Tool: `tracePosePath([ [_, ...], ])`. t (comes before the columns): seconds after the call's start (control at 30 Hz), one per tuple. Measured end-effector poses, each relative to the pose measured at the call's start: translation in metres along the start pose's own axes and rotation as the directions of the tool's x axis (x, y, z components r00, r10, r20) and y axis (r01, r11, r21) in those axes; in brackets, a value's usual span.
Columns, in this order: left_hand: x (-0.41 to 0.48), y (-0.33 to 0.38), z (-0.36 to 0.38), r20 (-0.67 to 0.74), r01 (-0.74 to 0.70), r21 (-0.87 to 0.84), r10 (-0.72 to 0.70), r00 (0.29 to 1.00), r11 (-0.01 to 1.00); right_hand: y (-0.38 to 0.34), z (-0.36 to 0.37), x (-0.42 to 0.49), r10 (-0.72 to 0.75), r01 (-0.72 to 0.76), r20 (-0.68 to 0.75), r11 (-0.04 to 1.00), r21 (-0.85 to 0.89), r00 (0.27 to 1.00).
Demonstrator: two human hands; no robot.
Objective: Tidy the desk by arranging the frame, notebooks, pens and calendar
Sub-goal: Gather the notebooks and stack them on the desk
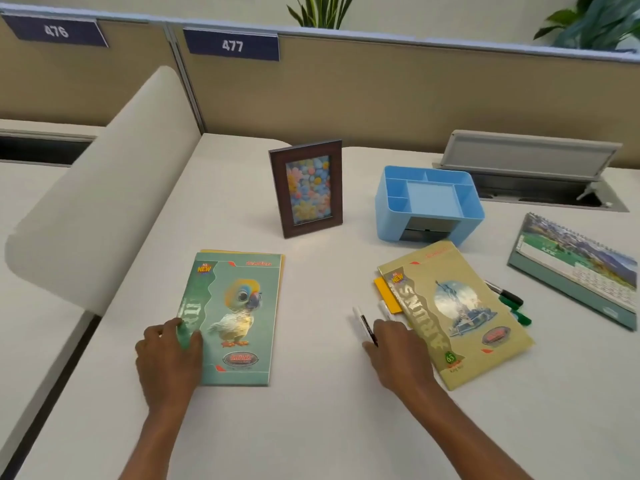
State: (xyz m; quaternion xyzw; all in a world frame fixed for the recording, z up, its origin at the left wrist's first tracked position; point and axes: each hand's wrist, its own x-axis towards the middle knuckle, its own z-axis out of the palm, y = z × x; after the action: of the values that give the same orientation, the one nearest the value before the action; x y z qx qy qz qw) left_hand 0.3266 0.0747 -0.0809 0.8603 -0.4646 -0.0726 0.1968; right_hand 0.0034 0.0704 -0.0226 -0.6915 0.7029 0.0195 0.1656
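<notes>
I judge the pens and notebooks step is in hand. My left hand [169, 348] grips the green notebook [239, 317] by its left edge, flat on the desk [311, 427]. My right hand [394, 348] touches the black pen [363, 323] beside the tan notebook [460, 317]; I cannot tell if it is pinching. Next, I judge, a firm pinch, then the blue organiser [384, 202].

Office: tan fabric cubicle partition [381, 91], navy number plates 476 [57, 30] and 477 [231, 46], white desk [311, 427], grey cable hatch [530, 157].
</notes>
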Motion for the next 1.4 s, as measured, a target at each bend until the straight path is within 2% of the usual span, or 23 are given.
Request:
tracePosePath([
  [0.2,0.001,0.001,0.002,0.008,0.02,0.044,-0.021,1.0,0.999,0.022,0.003,0.017,0.016,-0.016,-0.044,1.0,0.0,0.999],
  [0.3,0.002,0.004,-0.002,0.011,0.036,0.053,-0.036,0.999,0.998,0.034,-0.005,0.021,0.045,-0.036,-0.156,0.998,0.056,0.987],
  [0.37,-0.001,0.009,-0.004,-0.068,-0.006,0.054,0.01,0.998,0.999,0.054,-0.017,0.026,0.126,-0.085,-0.283,0.984,0.154,0.951],
  [0.43,-0.009,0.021,-0.005,-0.203,-0.114,0.042,0.12,0.972,0.993,0.089,-0.03,0.035,0.226,-0.164,-0.361,0.967,0.195,0.905],
  [0.53,-0.034,0.059,-0.001,-0.32,-0.309,-0.112,0.26,0.911,0.944,0.145,-0.046,0.051,0.374,-0.358,-0.265,0.927,0.108,0.889],
  [0.63,-0.075,0.113,0.018,-0.224,-0.513,-0.309,0.462,0.858,0.801,0.18,-0.049,0.064,0.388,-0.384,-0.141,0.922,0.057,0.911],
  [0.7,-0.102,0.145,0.03,-0.124,-0.561,-0.368,0.559,0.82,0.742,0.191,-0.05,0.07,0.361,-0.359,-0.101,0.933,0.041,0.927],
  [0.87,-0.13,0.173,0.041,-0.012,-0.534,-0.374,0.572,0.82,0.758,0.201,-0.055,0.083,0.335,-0.327,-0.067,0.939,0.107,0.94],
  [1.17,-0.158,0.14,0.041,0.111,-0.534,-0.278,0.579,0.808,0.798,0.205,-0.065,0.099,0.351,-0.342,0.015,0.899,0.273,0.936],
  [1.27,-0.155,0.134,0.037,0.081,-0.512,-0.316,0.56,0.824,0.799,0.208,-0.083,0.099,0.323,-0.311,0.044,0.853,0.419,0.945],
  [1.4,-0.126,0.115,0.018,-0.028,-0.418,-0.384,0.442,0.896,0.823,0.215,-0.121,0.086,0.26,-0.237,0.051,0.758,0.607,0.964],
])
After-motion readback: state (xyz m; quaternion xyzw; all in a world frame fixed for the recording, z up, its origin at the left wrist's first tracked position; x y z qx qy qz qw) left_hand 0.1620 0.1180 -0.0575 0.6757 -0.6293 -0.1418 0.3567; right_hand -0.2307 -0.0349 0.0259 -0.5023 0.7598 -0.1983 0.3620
